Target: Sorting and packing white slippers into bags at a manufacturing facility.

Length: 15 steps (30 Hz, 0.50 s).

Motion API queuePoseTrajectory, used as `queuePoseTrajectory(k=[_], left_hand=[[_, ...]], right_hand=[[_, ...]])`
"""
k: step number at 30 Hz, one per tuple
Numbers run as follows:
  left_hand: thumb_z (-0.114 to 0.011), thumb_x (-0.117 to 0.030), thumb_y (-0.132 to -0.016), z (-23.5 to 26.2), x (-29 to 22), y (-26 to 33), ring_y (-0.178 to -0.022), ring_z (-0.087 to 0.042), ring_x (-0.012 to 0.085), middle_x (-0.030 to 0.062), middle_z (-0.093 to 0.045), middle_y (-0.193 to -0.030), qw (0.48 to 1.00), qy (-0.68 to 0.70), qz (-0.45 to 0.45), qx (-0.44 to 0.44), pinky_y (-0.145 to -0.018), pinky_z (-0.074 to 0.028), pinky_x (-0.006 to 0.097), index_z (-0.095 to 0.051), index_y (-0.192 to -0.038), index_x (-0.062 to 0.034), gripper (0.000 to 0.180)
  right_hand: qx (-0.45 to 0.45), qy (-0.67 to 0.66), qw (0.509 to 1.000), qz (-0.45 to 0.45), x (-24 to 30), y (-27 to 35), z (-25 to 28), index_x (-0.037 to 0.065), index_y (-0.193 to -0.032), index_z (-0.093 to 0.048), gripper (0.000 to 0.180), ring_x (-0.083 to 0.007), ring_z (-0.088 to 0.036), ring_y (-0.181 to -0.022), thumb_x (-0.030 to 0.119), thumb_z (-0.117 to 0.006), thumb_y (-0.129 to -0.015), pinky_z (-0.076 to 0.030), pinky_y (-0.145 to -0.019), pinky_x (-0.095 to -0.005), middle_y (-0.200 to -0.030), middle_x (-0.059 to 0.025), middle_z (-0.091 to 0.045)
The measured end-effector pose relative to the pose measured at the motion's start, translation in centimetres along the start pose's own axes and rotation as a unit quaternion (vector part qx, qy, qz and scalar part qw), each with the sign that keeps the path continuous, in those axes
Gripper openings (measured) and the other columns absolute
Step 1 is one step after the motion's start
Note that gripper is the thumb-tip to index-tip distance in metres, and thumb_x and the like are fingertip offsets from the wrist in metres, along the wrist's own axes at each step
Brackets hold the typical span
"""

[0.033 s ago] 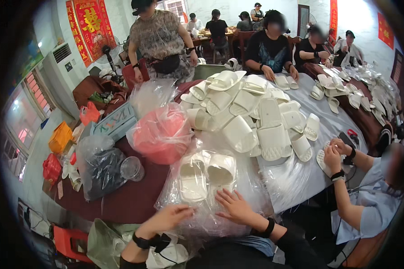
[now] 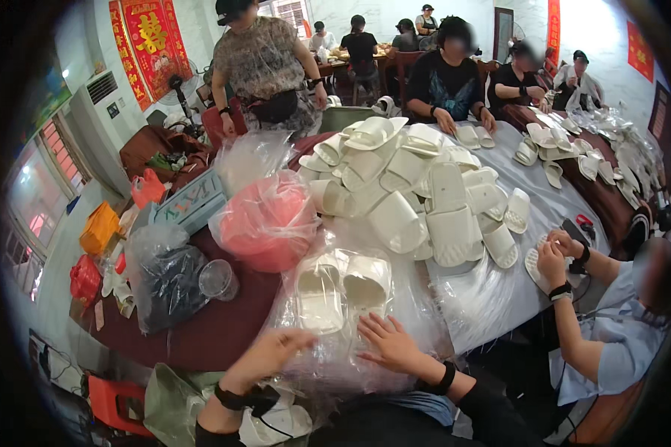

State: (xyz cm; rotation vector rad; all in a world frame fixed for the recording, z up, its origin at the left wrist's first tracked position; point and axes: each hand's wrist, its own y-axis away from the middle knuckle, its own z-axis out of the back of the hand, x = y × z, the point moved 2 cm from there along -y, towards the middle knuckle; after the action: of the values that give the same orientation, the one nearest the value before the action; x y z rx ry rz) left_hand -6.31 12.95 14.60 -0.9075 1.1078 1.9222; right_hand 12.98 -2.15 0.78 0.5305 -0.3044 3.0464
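In the head view, the left hand (image 2: 279, 346) reaches in from the lower left of the frame, its forearm slanting up and to the right, fingers loosely extended and slightly blurred; it is open with nothing visible in its grasp. The right hand (image 2: 388, 343) comes from the lower right, palm down, fingers spread and pointing to the upper left, grasping nothing; its fingertips are at the near end of a slipper, though contact cannot be told. The pair of white slippers (image 2: 320, 313) lies at the lower centre of the frame, side by side amid clear plastic (image 2: 417, 320); whether they are inside a bag is unclear. Their long axes run roughly up and down the frame, straps uppermost, toes toward the top and heels toward the hands. Just above and to the right, a heap of white slippers (image 2: 399, 220) crowds the surface (image 2: 238, 339); a pink bundle in clear plastic (image 2: 268, 223) stands close at the upper left. Farther left lie a clear cup (image 2: 219, 280), a plastic bag with dark contents (image 2: 171, 283) and a grey-blue crate (image 2: 190, 201). At the right of the frame, a co-worker's hands (image 2: 555, 261) are near another white slipper.
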Motion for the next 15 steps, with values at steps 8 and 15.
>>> queuePoseTrajectory(k=[8, 15], left_hand=[[-0.049, -0.013, -0.089, 9.9, -7.9, -5.9, -0.09, -0.058, 0.0189, 0.0134, -0.052, -0.119, 0.863, 0.317, -0.286, -0.271, -0.077, -0.048, 0.03, 0.002, -0.144, -0.0107, 0.075], [-0.05, -0.018, -0.089, 11.9, -4.2, -14.5, -0.088, -0.058, 0.0187, 0.0109, -0.057, -0.11, 0.885, 0.39, -0.154, -0.202, -0.075, -0.047, 0.03, -0.031, -0.13, -0.0079, 0.046]], right_hand=[[-0.018, 0.028, 0.999, -0.036, 0.5, 0.1, 0.2, 0.007, -0.138, -0.031, 0.068, -0.0296, -0.028, -0.133, 0.052, -0.043, -0.089, -0.021, -0.106, -0.0495, -0.138, -0.0177, -0.037], [-0.011, 0.016, 0.998, -0.053, 1.1, -0.2, 0.0, 0.003, -0.139, -0.028, 0.071, -0.0301, -0.028, -0.133, 0.055, -0.035, -0.091, -0.021, -0.106, -0.0499, -0.136, -0.02, -0.038]])
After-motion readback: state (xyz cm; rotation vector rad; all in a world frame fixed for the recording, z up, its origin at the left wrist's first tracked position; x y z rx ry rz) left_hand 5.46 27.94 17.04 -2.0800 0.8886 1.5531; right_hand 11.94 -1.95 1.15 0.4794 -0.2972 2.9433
